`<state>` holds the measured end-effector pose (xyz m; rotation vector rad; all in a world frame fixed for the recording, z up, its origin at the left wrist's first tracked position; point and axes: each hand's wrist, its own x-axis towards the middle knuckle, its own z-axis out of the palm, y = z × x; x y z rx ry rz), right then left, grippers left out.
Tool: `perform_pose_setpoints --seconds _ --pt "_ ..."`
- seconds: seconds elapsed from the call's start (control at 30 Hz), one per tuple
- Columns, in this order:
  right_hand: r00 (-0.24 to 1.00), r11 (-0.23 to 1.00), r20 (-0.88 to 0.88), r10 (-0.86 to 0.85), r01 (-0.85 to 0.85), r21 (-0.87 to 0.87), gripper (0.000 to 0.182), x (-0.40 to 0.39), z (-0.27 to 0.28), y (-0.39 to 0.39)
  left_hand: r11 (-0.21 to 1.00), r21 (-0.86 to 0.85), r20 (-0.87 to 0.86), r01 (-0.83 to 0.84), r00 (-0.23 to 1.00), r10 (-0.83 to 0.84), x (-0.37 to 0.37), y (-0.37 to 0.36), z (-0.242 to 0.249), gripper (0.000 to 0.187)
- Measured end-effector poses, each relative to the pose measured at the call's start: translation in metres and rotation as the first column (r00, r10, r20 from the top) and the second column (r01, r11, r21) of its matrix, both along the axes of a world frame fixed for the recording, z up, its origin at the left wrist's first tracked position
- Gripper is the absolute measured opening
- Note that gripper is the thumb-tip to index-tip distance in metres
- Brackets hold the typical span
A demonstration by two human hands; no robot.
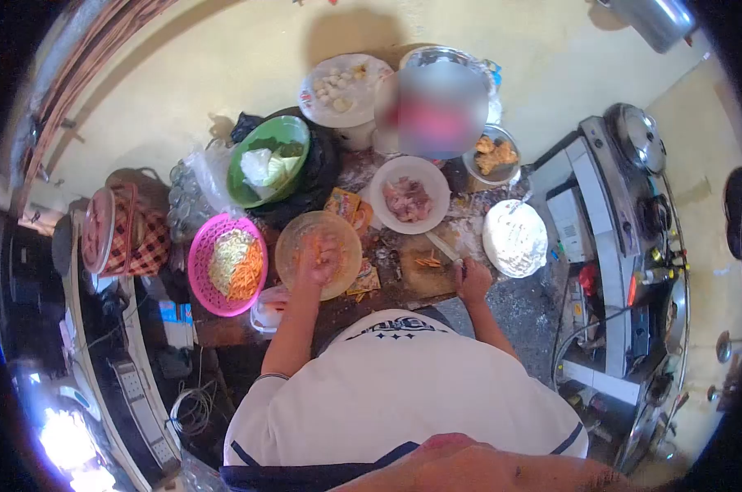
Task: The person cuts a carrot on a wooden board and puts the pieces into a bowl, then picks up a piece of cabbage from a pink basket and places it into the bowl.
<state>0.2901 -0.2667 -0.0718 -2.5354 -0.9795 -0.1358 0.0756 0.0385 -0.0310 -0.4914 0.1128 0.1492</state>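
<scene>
My left hand [320,261] reaches down into a pale translucent bowl [286,246]; its fingertips are blurred and I cannot make out what they touch. My right hand [473,281] is closed on the handle of a knife [443,246], whose blade points up and left over a wooden board [420,275]. A few orange strips [427,262] lie on the board beside the blade. Left of the bowl stands a pink basket [195,275] with shredded orange and pale pieces. Above the board is a white bowl [377,195] of raw meat.
Farther back are a green basin [298,135], a plate [307,102] of round white pieces and a metal bowl [510,170] with brown food. A foil-like round item [514,238] lies to the right. A stove [605,160] stands at the far right, a checkered basket [147,242] at the left.
</scene>
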Motion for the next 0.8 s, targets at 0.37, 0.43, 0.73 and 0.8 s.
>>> perform_pose_setpoints --seconds 0.37,0.43,0.73,0.8 --pt "0.983 0.985 0.123 0.134 -0.145 0.09 0.026 0.009 -0.021 -0.001 0.733 0.56 -0.445 -0.386 0.606 0.659 -0.174 0.076 -0.014 0.021" --pt "0.986 0.988 0.105 0.132 -0.139 0.06 0.027 0.007 -0.013 0.0 0.535 0.843 -0.521 0.053 0.33 0.788 -0.191 0.089 -0.025 0.024" --pt "0.982 0.987 0.153 0.111 -0.126 0.097 0.028 0.005 -0.014 0.002 -0.064 -0.022 -0.127 0.998 0.061 0.99 -0.159 0.114 -0.013 0.035" --pt "0.985 0.989 0.131 0.115 -0.126 0.078 0.029 0.006 -0.016 0.0 -0.097 -0.074 -0.157 0.993 0.085 0.984 -0.16 0.119 -0.014 0.032"
